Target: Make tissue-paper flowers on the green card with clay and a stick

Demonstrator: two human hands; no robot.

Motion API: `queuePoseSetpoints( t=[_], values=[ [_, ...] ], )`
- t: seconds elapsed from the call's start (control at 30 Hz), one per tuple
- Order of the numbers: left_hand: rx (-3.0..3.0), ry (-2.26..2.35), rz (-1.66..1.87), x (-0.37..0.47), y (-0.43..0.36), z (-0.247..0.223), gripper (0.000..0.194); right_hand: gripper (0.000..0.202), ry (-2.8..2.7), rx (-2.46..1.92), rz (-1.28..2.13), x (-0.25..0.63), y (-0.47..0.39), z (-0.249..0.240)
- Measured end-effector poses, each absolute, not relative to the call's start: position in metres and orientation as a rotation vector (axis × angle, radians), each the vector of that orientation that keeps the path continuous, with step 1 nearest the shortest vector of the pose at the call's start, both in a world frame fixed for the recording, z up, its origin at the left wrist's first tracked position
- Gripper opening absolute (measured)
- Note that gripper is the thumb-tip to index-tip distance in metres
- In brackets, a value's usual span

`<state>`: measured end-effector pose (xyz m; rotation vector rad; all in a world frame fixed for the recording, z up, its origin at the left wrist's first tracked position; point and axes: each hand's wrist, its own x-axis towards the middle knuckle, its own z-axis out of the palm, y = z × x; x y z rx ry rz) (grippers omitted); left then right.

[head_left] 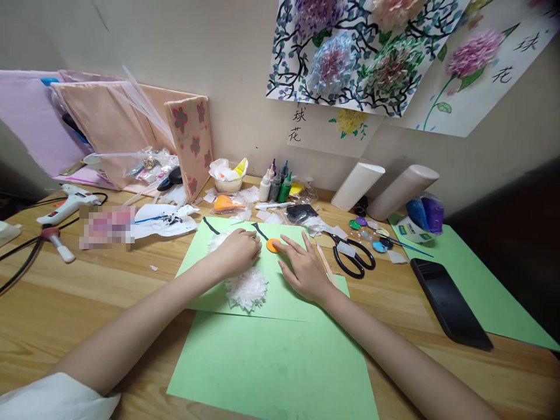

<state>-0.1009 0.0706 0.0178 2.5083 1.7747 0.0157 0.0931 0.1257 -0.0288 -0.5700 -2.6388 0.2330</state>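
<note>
1. Here we are at the wooden table, and the left hand is bent over the upper green sheet, fingers curled together and pointing down; the tips are tucked from sight, so I cannot tell whether they grip anything.
2. Over to the right hand: wide open, fingers spread, palm down, a fingertip touching the orange disc, which lies on the sheet at the foot of a black strip, nothing visibly grasped.
3. White fringed material shows below the left hand and above it too; the hand covers the middle, so one piece or two, I cannot say!
4. A second black strip slants down towards that white fringe.
5. Just beside the right hand, a pale pink stick, its lower end hidden.
6. Look at the black-handled scissors, blades partly lost among scraps.
7. Far left, a pink item dissolves into blurred squares, unreadable.
8. Up top, the flower picture is cut off by the frame; below, so is the nearer green sheet.
</note>
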Motion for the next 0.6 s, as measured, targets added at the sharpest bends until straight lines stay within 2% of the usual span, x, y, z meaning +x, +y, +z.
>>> queuePoseSetpoints(
  t=[0.1, 0.3, 0.5, 0.6],
  values=[
    [2.517, 1.774, 0.011, -0.1007, 0.0708, 0.0177, 0.027, 0.042, -2.684, -0.540, 0.263, 0.0938, 0.1255, -0.0267],
    [2.512, 1.778, -0.018, -0.1000, 0.0704, 0.0180, 0.027, 0.035, -2.715, -0.525, 0.310, 0.0949, 0.1262, -0.0266],
    [2.475, 1.779, -0.032, -0.1001, 0.0705, 0.0180, 0.028, 0.052, -2.766, -0.541, 0.350, 0.0941, 0.1263, -0.0261],
    [2.480, 1.771, -0.022, -0.1007, 0.0710, 0.0169, 0.028, 0.051, -2.798, -0.532, 0.386, 0.0929, 0.1263, -0.0248]
  ],
)
